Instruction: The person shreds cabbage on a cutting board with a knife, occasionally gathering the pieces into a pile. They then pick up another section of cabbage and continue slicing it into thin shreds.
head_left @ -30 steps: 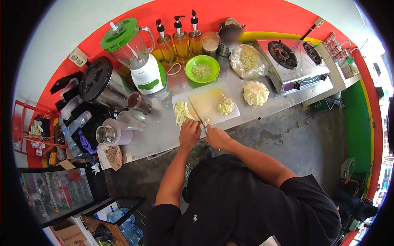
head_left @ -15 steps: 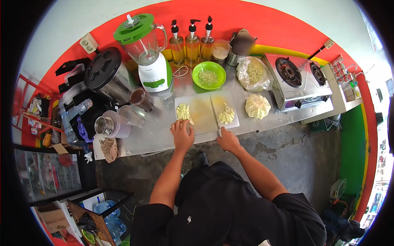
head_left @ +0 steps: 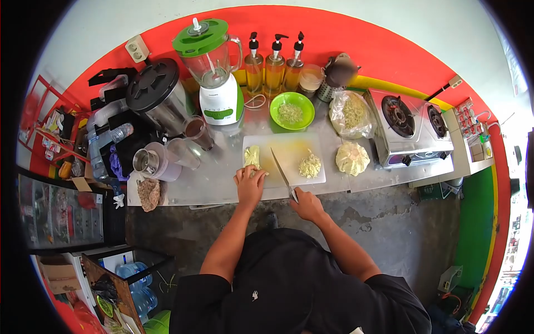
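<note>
A pale piece of cabbage (head_left: 252, 155) lies at the left of the white cutting board (head_left: 285, 142). My left hand (head_left: 250, 185) grips its near end with curled fingers, partly hiding it. My right hand (head_left: 307, 204) is closed around the handle of a knife (head_left: 280, 168). The blade slants up and left over the middle of the board, apart from the cabbage piece. A small heap of shredded cabbage (head_left: 310, 165) rests on the board, right of the blade. Beyond the board, a green bowl (head_left: 275, 116) contains more pale shreds.
Right of the board sit a cabbage head (head_left: 352, 158), a plastic bag of shreds (head_left: 352, 115) and a two-burner gas stove (head_left: 409, 146). A blender (head_left: 218, 103), pump bottles (head_left: 273, 72) and a lidded steel container (head_left: 161, 100) stand behind. Cups and a pitcher (head_left: 165, 166) crowd the left.
The knife has swung left from beside the shredded heap to the middle of the board. My left hand still holds the cabbage piece. The whole view has shifted slightly.
</note>
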Demonstrator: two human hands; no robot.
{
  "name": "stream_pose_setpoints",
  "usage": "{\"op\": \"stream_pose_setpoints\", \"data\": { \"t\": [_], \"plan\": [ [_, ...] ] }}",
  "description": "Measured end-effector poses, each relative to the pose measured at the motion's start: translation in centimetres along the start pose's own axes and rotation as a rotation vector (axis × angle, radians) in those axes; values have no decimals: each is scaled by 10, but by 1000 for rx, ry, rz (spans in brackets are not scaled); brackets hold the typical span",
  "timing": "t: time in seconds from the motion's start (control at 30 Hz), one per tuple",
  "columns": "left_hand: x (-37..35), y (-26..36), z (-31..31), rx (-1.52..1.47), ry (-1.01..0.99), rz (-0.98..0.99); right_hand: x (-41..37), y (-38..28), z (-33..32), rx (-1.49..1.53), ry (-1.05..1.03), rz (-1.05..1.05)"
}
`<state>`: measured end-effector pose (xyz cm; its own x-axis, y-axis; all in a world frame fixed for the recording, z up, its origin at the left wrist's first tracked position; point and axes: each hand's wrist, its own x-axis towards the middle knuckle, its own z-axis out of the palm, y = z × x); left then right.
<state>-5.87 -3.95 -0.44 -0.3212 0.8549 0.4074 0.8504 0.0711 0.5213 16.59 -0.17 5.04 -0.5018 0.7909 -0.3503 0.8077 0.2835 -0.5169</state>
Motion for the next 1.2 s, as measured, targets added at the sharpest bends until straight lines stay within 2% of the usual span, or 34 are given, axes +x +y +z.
{"op": "stream_pose_setpoints", "data": {
  "t": [0.17, 0.37, 0.47, 0.53, 0.6, 0.67, 0.8, 1.0, 1.2],
  "plan": [
    [7, 17, -3, 10, 30, 8, 6, 23, -5, -51, 33, 45],
    [26, 44, 0, -151, 40, 147, 4, 31, -14, 5, 132, 123],
    [22, 57, 9, -174, 14, 207, 0, 26, -13, 43, 123, 84],
    [13, 54, 20, -141, -105, 236, 3, 21, -15, 33, 55, 39],
    [8, 53, 24, -117, -150, 240, 5, 18, -15, 66, 78, 38],
    [5, 55, 24, -199, -223, 109, 6, 18, -13, 101, 94, 39],
    [16, 69, 21, -110, -297, 3, 7, 26, -9, 177, 180, 111],
    [18, 92, 26, 20, -241, -87, 1, 26, -13, 159, 74, 26],
    [15, 96, 33, -13, -210, -57, 7, 21, -21, 46, -39, -13]
  ]
}}
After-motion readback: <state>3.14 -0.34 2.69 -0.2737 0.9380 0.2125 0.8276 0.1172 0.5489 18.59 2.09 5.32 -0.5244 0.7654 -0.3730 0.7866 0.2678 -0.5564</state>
